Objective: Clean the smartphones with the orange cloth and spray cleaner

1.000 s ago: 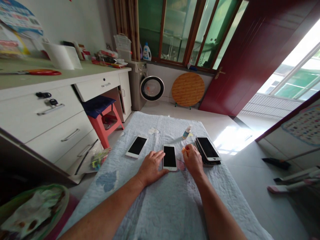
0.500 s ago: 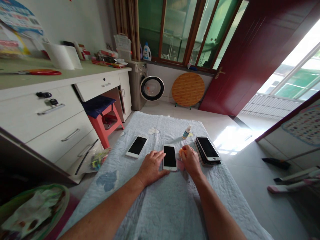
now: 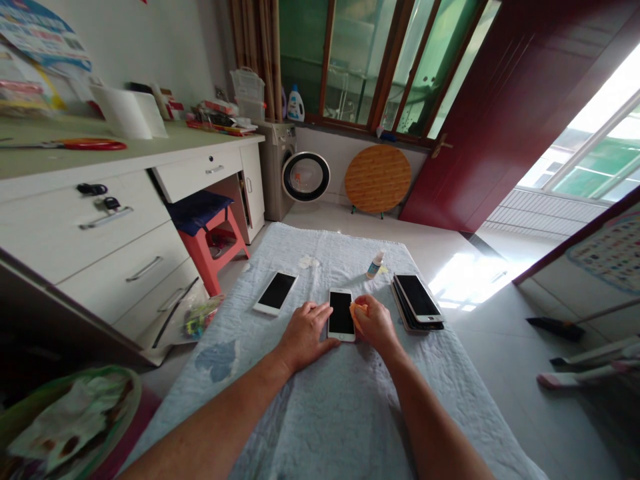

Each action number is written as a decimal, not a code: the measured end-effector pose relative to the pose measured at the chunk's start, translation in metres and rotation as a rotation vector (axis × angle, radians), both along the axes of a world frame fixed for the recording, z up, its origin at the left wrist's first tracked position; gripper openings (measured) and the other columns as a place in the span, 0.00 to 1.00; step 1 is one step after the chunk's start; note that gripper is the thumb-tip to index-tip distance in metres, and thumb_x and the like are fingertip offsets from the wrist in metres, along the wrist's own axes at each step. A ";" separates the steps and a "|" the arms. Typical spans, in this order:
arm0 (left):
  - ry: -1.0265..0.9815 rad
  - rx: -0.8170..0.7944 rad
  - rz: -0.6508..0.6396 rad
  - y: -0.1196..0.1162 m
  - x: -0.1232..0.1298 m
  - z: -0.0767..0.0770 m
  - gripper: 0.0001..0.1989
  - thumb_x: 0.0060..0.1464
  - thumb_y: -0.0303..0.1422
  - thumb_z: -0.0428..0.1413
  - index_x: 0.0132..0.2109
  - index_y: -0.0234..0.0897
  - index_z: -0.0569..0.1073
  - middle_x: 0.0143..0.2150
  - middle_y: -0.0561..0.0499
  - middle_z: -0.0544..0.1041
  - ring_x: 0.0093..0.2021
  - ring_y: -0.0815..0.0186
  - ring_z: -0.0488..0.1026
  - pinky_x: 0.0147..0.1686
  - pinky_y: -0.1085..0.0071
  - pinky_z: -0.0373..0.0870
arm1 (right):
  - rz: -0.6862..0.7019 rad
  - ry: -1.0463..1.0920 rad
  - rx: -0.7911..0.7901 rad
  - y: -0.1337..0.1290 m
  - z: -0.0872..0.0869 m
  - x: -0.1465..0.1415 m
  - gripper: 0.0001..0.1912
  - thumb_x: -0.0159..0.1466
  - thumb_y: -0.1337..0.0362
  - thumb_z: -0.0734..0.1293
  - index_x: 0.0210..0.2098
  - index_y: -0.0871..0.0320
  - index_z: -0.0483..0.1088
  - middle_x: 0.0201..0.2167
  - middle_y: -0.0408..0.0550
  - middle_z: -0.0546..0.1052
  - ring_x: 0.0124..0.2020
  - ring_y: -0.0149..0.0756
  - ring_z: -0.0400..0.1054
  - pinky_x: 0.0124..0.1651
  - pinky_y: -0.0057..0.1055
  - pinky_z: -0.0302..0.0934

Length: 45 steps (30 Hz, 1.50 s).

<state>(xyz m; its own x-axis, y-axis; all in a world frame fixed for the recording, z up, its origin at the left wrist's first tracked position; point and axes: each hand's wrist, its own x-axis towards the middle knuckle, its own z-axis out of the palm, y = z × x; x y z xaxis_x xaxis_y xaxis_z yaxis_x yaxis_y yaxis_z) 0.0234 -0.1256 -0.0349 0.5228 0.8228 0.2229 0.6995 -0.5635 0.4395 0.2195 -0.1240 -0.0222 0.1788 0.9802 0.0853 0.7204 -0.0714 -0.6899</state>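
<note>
A white smartphone (image 3: 341,319) with a dark screen lies flat in the middle of the cloth-covered table. My left hand (image 3: 306,332) steadies it, fingertips along its left edge and thumb by its lower left corner. In my right hand (image 3: 374,324) an orange cloth (image 3: 357,311) is pinched, pressed against the phone's right edge; much of the cloth is hidden by the fingers. Another white smartphone (image 3: 277,293) rests to the left. Over on the right, a stack of phones (image 3: 418,300) has a white one on top. Behind my right hand stands a small spray bottle (image 3: 375,264).
The table wears a pale blue quilted cover (image 3: 320,413). A red stool (image 3: 213,247) and a white desk (image 3: 115,233) stand to the left, above a waste bin (image 3: 135,400) at lower left. A washing machine (image 3: 275,170) with its door open is at the back.
My right hand has moved left with the orange cloth, from beside the phone onto its right edge. My left hand keeps its place on the phone.
</note>
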 end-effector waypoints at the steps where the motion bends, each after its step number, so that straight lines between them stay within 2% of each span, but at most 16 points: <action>1: 0.003 -0.002 -0.001 0.000 0.000 0.001 0.34 0.49 0.49 0.62 0.58 0.33 0.69 0.60 0.42 0.70 0.56 0.50 0.65 0.55 0.55 0.64 | 0.000 0.016 -0.003 0.001 -0.001 0.000 0.14 0.56 0.59 0.61 0.36 0.58 0.74 0.26 0.45 0.75 0.28 0.34 0.67 0.32 0.27 0.57; 7: 0.006 -0.002 -0.010 -0.001 0.000 0.003 0.34 0.50 0.49 0.61 0.59 0.35 0.68 0.60 0.42 0.70 0.56 0.51 0.65 0.55 0.56 0.64 | -0.071 0.334 -0.072 0.003 -0.010 -0.001 0.17 0.54 0.57 0.62 0.39 0.59 0.73 0.21 0.42 0.71 0.19 0.31 0.63 0.24 0.26 0.56; 11: -0.011 0.010 -0.019 0.000 -0.001 0.001 0.37 0.48 0.53 0.60 0.60 0.36 0.67 0.60 0.42 0.70 0.56 0.50 0.66 0.55 0.55 0.63 | -0.082 0.558 -0.099 0.002 -0.009 -0.003 0.19 0.53 0.55 0.62 0.40 0.59 0.69 0.18 0.38 0.68 0.14 0.29 0.59 0.18 0.25 0.52; 16: -0.058 0.046 -0.018 0.001 -0.001 0.000 0.36 0.48 0.56 0.58 0.57 0.35 0.70 0.56 0.41 0.73 0.53 0.50 0.67 0.53 0.55 0.65 | -0.069 0.697 -0.031 -0.001 0.000 -0.006 0.17 0.51 0.54 0.66 0.37 0.58 0.68 0.21 0.41 0.71 0.18 0.30 0.63 0.21 0.26 0.56; 20: -0.070 0.074 -0.035 -0.001 -0.001 0.005 0.27 0.52 0.52 0.58 0.52 0.37 0.73 0.49 0.44 0.77 0.48 0.53 0.71 0.49 0.58 0.67 | -0.047 0.747 0.005 -0.001 0.005 -0.007 0.18 0.50 0.55 0.67 0.36 0.58 0.68 0.24 0.42 0.72 0.22 0.31 0.65 0.25 0.26 0.59; 22: -0.053 0.091 -0.051 -0.003 -0.001 0.008 0.25 0.54 0.49 0.57 0.52 0.37 0.72 0.46 0.45 0.78 0.46 0.54 0.72 0.47 0.59 0.67 | -0.023 0.777 0.001 -0.002 0.005 -0.008 0.17 0.50 0.55 0.67 0.36 0.58 0.68 0.24 0.41 0.72 0.23 0.31 0.65 0.27 0.26 0.59; 30: -0.027 0.137 -0.051 -0.009 0.004 0.016 0.31 0.57 0.50 0.53 0.61 0.34 0.64 0.48 0.41 0.76 0.46 0.52 0.74 0.47 0.56 0.69 | 0.102 0.875 -0.036 -0.006 0.010 -0.015 0.18 0.51 0.54 0.69 0.37 0.58 0.69 0.28 0.43 0.75 0.28 0.32 0.69 0.34 0.28 0.63; 36: 0.013 0.092 -0.012 -0.014 0.007 0.019 0.29 0.56 0.38 0.53 0.64 0.39 0.60 0.50 0.43 0.75 0.45 0.55 0.75 0.46 0.60 0.72 | 0.195 0.986 -0.044 -0.008 0.011 -0.019 0.18 0.52 0.53 0.71 0.38 0.56 0.69 0.33 0.46 0.77 0.34 0.36 0.71 0.38 0.30 0.64; 39: 0.008 0.067 0.012 -0.016 0.007 0.019 0.30 0.55 0.35 0.52 0.65 0.38 0.58 0.51 0.43 0.74 0.45 0.55 0.76 0.46 0.61 0.73 | 0.187 0.976 -0.042 -0.007 0.009 -0.020 0.18 0.51 0.53 0.71 0.37 0.56 0.68 0.33 0.46 0.76 0.34 0.36 0.71 0.36 0.29 0.64; 45: -0.165 0.043 0.069 -0.014 0.005 0.012 0.31 0.54 0.30 0.52 0.65 0.42 0.57 0.53 0.45 0.73 0.48 0.57 0.74 0.48 0.62 0.72 | 0.155 0.809 -0.145 -0.007 0.001 -0.023 0.18 0.50 0.54 0.69 0.37 0.57 0.68 0.25 0.41 0.73 0.24 0.30 0.65 0.27 0.26 0.59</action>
